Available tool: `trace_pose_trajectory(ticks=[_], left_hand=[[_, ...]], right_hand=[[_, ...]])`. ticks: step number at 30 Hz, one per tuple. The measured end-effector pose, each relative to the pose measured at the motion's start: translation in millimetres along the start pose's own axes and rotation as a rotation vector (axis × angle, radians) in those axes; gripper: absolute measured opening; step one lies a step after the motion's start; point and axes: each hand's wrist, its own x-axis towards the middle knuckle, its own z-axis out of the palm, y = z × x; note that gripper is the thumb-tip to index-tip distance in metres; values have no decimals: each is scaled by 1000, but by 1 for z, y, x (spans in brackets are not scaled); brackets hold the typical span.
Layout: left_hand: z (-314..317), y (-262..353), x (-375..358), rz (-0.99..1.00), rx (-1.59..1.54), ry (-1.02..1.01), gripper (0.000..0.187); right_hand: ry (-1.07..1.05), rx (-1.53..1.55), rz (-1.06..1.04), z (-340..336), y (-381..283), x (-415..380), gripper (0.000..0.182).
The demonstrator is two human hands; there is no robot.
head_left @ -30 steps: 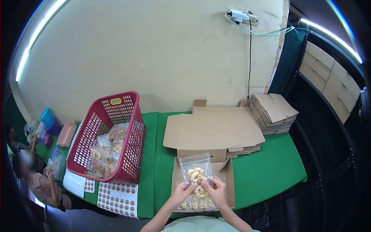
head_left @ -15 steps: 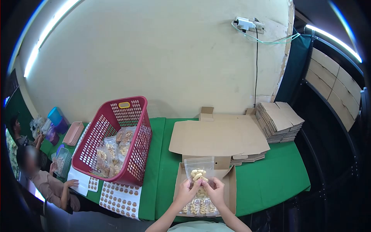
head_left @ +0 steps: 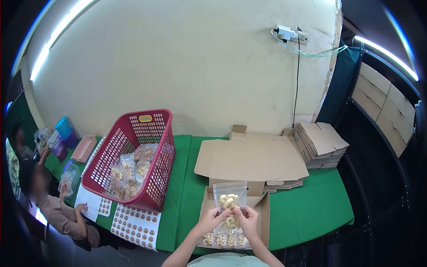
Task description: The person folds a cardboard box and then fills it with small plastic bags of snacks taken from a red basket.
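Note:
Between my two hands is a clear zip bag [head_left: 229, 191] of pale curved snack pieces, held upright over an open cardboard box [head_left: 265, 213]. My left hand [head_left: 212, 219] pinches the bag's left side. Pressing on it from the right is my right hand [head_left: 247, 220], the thumbs almost meeting on its front. A small brownish patch shows between the thumbs; I cannot make it out clearly. Inside the box, below my hands, lie several similar filled bags [head_left: 221, 240] in a row. My fingers behind the bag are hidden.
A tall red basket [head_left: 167, 164] holds several filled bags. Sheets of round stickers [head_left: 135, 224] lie before it. Flat cardboard [head_left: 249, 155] and stacked folded boxes [head_left: 320, 144] are behind the open box. At the left, a co-worker [head_left: 62, 218] holds a bag; another person is beyond.
My hands stay on the bag over the box, with only a slight shift of the thumbs. The co-worker at the left has lifted a bag higher. The view has tilted slightly.

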Motion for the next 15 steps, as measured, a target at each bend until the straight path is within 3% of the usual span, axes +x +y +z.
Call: trace_pose_trajectory(ticks=[3,6,9,12,15], left_hand=[[-2,-7,-3,29,-117,13,30],[8,-8,-3,40,-161,199,31],[6,-15,-3,-125,162,255,32],[14,-18,-2,12,85,347,33],[13,-9,-7,21,75,310,32]], right_hand=[[-72,46,49,0,-2,5,16],[-100,34,48,0,5,7,16],[-120,8,46,4,-2,4,16],[-96,-104,19,3,3,1,17],[-107,-145,39,0,21,1,19]])
